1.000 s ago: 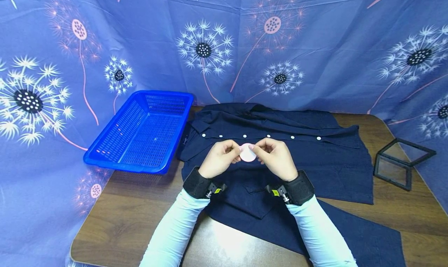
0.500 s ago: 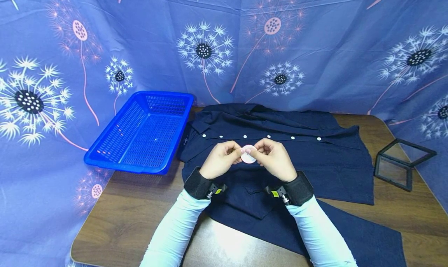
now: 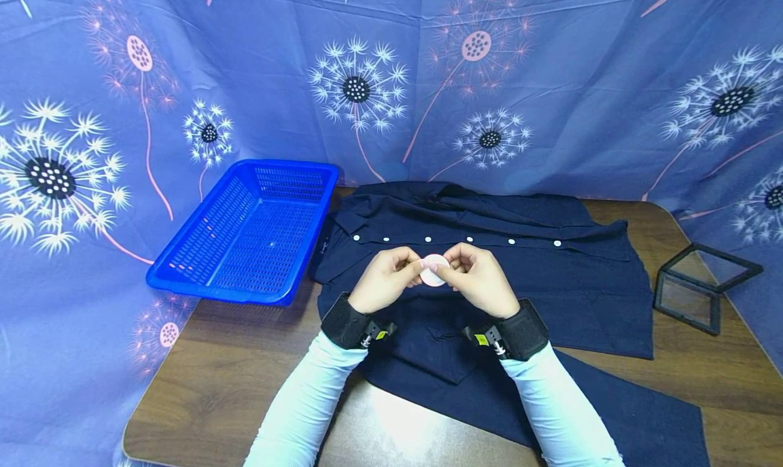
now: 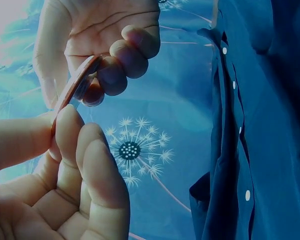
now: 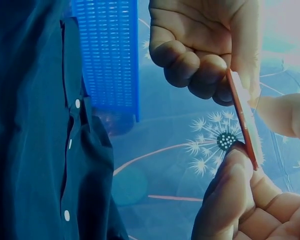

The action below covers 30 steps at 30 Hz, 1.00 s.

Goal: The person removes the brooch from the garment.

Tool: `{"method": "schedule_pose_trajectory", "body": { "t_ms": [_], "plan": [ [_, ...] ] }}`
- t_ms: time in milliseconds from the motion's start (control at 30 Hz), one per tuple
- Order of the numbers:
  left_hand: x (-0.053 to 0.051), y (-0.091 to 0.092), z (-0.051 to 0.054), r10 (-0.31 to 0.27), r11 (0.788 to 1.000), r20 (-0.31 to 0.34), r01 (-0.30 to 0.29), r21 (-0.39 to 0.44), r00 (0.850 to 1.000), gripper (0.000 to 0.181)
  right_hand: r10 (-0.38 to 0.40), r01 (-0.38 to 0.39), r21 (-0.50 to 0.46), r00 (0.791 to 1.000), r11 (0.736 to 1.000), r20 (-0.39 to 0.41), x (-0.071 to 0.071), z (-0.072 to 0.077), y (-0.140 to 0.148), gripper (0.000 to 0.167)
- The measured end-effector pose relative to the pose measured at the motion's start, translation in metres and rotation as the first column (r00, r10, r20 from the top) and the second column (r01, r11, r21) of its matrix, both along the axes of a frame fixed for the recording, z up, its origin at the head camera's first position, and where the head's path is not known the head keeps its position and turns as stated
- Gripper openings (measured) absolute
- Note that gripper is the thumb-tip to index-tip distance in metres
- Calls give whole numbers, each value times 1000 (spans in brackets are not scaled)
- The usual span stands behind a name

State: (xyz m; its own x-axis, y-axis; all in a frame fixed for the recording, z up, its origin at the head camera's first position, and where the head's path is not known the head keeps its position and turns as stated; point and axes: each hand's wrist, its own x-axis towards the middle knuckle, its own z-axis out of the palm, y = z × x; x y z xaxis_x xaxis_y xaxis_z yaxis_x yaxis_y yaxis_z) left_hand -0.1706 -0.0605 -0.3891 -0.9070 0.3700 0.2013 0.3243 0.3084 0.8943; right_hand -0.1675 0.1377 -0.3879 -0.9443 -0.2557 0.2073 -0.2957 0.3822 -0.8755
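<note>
Both hands hold a small round white disc with a pinkish rim (image 3: 435, 270) above a dark navy shirt (image 3: 587, 290). My left hand (image 3: 387, 278) pinches its left edge between thumb and fingers. On the other side my right hand (image 3: 483, 280) grips it, the thumb lying over its face. Seen edge-on in the left wrist view, the disc (image 4: 72, 90) is thin and reddish along the side. In the right wrist view the disc (image 5: 244, 120) stands nearly upright between the fingertips. White buttons run in a row along the shirt, beyond the hands.
A blue perforated basket (image 3: 284, 291) stands at the left of the wooden table (image 3: 202, 378). Black hinged frames with clear panes (image 3: 686, 321) stand at the right. A blue curtain with dandelion prints (image 3: 416, 79) hangs behind.
The disc has shifted very slightly down and its face has tilted between the fingers. My right thumb has slid a little on it. Both hands keep their grip.
</note>
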Motion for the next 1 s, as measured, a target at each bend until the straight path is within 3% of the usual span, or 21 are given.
{"method": "schedule_pose_trajectory", "body": {
  "t_ms": [1000],
  "plan": [
    [1,-1,2,-3,1000,3,3,-20,1000,18,15,-15,1,999,1000,-47,-1,-3,0,13]
  ]
}}
